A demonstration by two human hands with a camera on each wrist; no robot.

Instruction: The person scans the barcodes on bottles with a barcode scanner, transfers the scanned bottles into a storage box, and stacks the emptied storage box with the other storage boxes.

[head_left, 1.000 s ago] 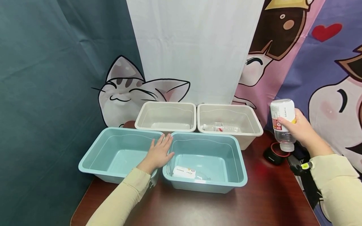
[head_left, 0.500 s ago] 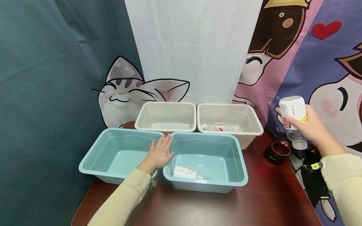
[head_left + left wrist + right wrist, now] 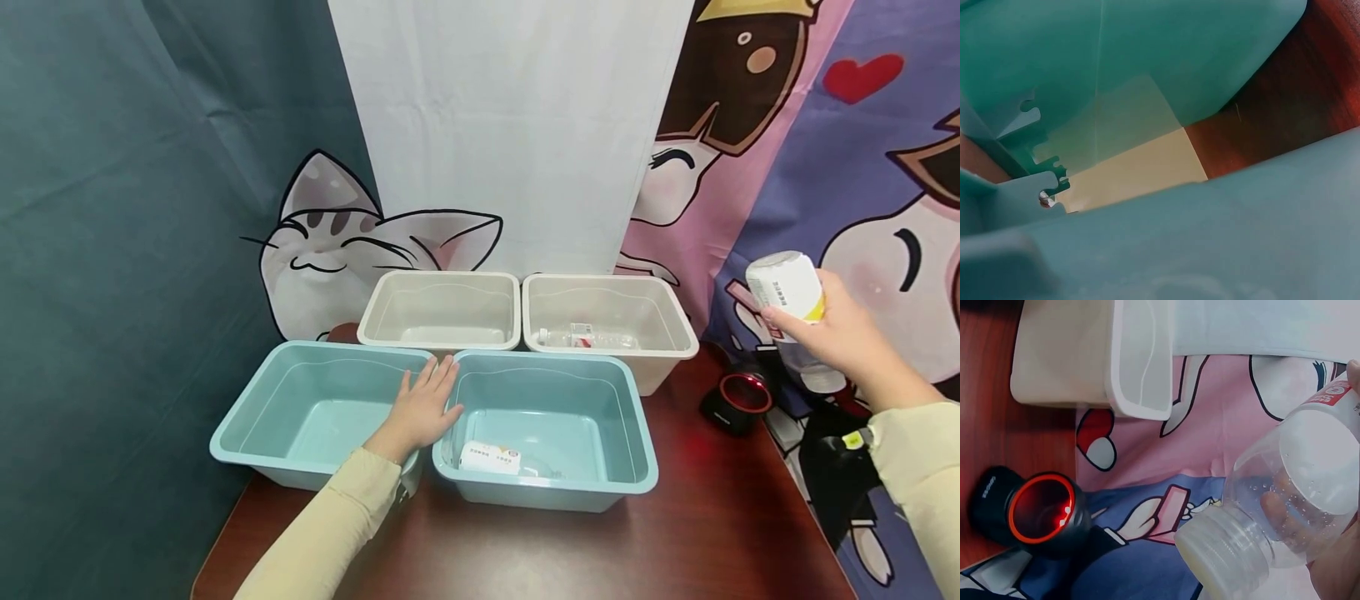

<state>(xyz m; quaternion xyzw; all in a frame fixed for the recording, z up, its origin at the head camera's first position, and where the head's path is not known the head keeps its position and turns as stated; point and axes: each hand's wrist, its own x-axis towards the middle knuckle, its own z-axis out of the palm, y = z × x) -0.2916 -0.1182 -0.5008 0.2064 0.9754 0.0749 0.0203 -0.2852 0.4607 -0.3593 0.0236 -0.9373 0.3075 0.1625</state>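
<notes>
My right hand (image 3: 847,333) grips a clear plastic bottle (image 3: 786,292) with a white label, cap end down, in the air at the right. In the right wrist view its ridged cap (image 3: 1222,553) points down and left, with droplets inside the clear wall. Fingers show through the plastic. My left hand (image 3: 422,408) lies with fingers spread over the meeting rims of the left blue bin (image 3: 315,462) and the right blue bin (image 3: 555,492). Inside the right blue bin lies another white-labelled bottle (image 3: 489,457). The left wrist view shows mostly blue bin walls (image 3: 1210,244).
A black scanner-like device (image 3: 738,403) with a red-lit ring stands near the table's right edge, left of and below the held bottle. Behind the blue bins stand two cream bins, the left one (image 3: 438,287) and the right one (image 3: 667,342), which holds a clear bottle (image 3: 585,337).
My right hand has carried the bottle rightward, away from the black device, and its bottom now tips more toward the left. My left hand has stayed on the bin rims.
</notes>
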